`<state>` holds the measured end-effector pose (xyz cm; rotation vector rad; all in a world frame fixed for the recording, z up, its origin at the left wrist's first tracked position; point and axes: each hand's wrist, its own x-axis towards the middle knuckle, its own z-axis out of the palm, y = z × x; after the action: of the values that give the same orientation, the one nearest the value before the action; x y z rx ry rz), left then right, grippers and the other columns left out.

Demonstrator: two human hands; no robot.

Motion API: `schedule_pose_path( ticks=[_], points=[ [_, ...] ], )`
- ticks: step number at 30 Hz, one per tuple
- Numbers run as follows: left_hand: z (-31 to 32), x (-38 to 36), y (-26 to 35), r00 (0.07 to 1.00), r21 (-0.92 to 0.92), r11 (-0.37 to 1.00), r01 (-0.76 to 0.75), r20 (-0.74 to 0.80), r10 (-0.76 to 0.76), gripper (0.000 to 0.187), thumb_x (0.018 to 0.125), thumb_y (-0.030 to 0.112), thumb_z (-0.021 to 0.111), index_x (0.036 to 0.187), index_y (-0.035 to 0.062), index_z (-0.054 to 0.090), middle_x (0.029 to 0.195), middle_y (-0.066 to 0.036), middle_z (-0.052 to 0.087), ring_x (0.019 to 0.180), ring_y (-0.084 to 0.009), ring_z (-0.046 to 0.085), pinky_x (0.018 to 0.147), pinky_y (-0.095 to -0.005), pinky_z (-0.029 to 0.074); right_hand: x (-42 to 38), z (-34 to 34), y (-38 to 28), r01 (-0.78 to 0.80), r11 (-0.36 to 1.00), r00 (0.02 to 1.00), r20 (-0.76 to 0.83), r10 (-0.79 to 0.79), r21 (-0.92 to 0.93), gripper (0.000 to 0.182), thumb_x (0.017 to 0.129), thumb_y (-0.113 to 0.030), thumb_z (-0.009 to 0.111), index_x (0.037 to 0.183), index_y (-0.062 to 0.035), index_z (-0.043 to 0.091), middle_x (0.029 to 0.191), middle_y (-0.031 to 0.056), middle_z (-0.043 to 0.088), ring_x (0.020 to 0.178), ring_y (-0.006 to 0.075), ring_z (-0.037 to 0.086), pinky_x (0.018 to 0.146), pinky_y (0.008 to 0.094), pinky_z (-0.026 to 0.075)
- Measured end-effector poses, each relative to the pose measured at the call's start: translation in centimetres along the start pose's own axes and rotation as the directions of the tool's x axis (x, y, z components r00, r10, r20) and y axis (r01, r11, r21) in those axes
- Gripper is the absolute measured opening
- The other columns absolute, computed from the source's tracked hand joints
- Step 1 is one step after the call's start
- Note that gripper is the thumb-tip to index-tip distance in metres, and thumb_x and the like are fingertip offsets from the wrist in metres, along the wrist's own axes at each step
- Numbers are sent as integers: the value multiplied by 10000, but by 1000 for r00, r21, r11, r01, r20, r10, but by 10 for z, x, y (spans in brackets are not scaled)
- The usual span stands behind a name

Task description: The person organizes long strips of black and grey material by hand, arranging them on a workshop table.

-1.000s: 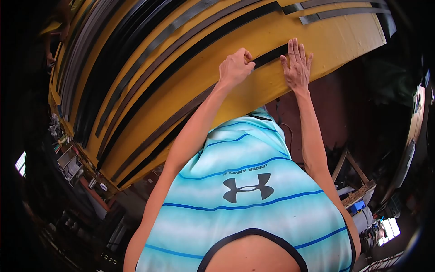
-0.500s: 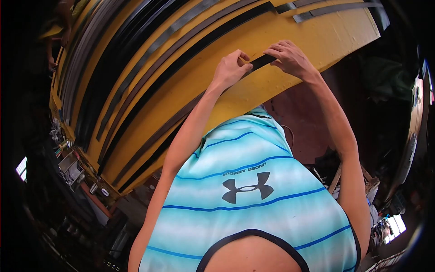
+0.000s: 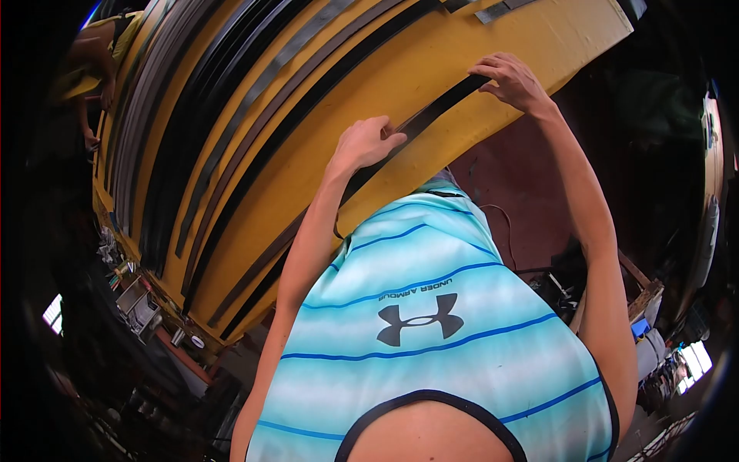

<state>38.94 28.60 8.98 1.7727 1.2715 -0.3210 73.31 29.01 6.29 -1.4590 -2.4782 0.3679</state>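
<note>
Yellow counter, dark strips
Right hand: gripping black strip near end; left hand: curled over it, grip indeterminable

A yellow table carries long, flat strips laid roughly lengthwise and curving in the view. Grayish-brown strips lie bunched near the far edge, beside glossy black strips. A brown strip lies farther in; a dark strip runs near the near edge. Short gray pieces lie toward the right end.

Looks like a workshop: long yellow worktable lined with dark strips, cluttered shelving beside it.
</note>
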Motion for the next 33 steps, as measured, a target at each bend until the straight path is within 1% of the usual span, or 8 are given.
schedule_pose_path(
  ticks=[5,8,10,13,16,21,25,33],
  points=[
    [11,-5,-7,1000,-6,1000,-7,-3,7,446,902,425,688,1081,16,709,962,-186,733,946,-341,690,842,-433,526,-2,2,0,-60,998,997,39,59,2,438,755,-134,831,1178,-118,721,1137,53,687,1116,280,627,978,407,486],
    [23,-6,-19,998,-133,991,-30,-62,22,412,932,388,687,1064,-2,705,911,-151,738,846,-278,700,774,-393,538,-1,4,0,-83,997,996,33,82,11,436,757,-129,830,1179,-119,722,1149,48,679,1107,278,628,975,405,491],
    [26,-10,-22,998,-479,877,47,-8,-58,344,963,318,688,1040,-17,700,802,-100,724,670,-179,660,644,-329,524,-1,4,1,-78,997,997,-18,78,15,425,739,-132,839,1150,-115,733,1114,40,681,1072,275,637,947,404,498],
    [25,-10,-24,991,-515,857,-3,-117,-67,272,996,248,691,1022,-24,694,699,-39,679,557,-78,565,513,-227,438,-2,0,7,-117,993,993,-24,117,-3,430,742,-130,836,1160,-115,733,1145,37,676,1081,275,636,961,408,498],
    [27,-6,-23,978,-550,833,-61,-202,-62,283,969,262,701,993,-20,701,675,-48,676,505,-92,541,483,-261,418,-2,1,9,-215,976,974,65,216,-17,451,787,-119,811,1226,-145,711,1259,48,646,1168,295,611,1015,414,484],
    [33,2,-27,973,-587,806,-72,-218,-71,268,961,248,720,969,-19,702,675,-37,668,502,-85,529,479,-253,401,-3,17,-20,-165,981,969,-204,142,-101,467,783,-42,783,1237,-118,707,1222,87,651,1127,322,621,1001,416,488],
    [32,1,-26,968,-591,803,-71,-237,-88,266,947,243,743,956,-20,700,678,-37,664,502,-85,532,473,-258,399,3,36,-54,-180,964,968,-136,209,198,327,861,-81,731,1185,-114,710,1156,94,645,1095,307,625,974,412,489],
    [33,1,-26,964,-588,805,-77,-251,-91,287,946,235,747,1084,-3,665,716,-54,692,500,-82,540,463,-246,401,7,56,-60,-210,950,927,-263,269,230,169,874,-164,737,1031,-101,739,1058,71,635,1026,288,616,932,402,491]
  ],
)
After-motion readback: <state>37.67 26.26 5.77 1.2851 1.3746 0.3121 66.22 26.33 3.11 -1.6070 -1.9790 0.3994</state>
